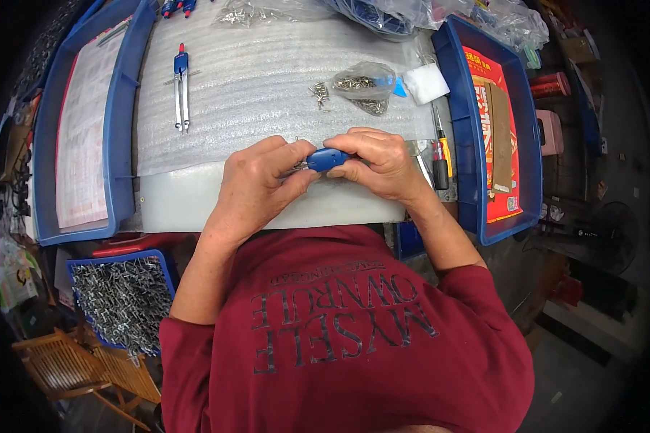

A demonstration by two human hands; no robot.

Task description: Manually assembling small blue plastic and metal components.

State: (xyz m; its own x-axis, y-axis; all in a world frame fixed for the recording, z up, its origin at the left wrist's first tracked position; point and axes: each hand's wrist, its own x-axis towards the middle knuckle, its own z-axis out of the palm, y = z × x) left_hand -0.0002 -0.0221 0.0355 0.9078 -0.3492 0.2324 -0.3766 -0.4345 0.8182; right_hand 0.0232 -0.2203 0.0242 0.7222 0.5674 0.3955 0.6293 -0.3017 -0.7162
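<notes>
Both hands meet over the near edge of the work surface around a drawing compass part with a blue plastic head (325, 159). My right hand (381, 162) pinches the right end of the blue head between thumb and fingers. At its left end, my left hand (256, 180) is closed on the part, where a bit of metal shows between the fingertips; the rest is hidden. Farther left on the foam sheet lies a drawing compass (181, 90) with a blue head, red tip and two metal legs. Small metal screws or pins (321, 94) lie loose beside a clear bag (366, 86) of similar pieces.
Blue trays stand left (118, 123) and right (464, 137), holding printed sheets and red packaging. Screwdrivers (440, 155) and a white block (425, 84) lie near the right tray. A blue bin of metal parts (123, 299) sits low left, above a wooden chair (61, 364).
</notes>
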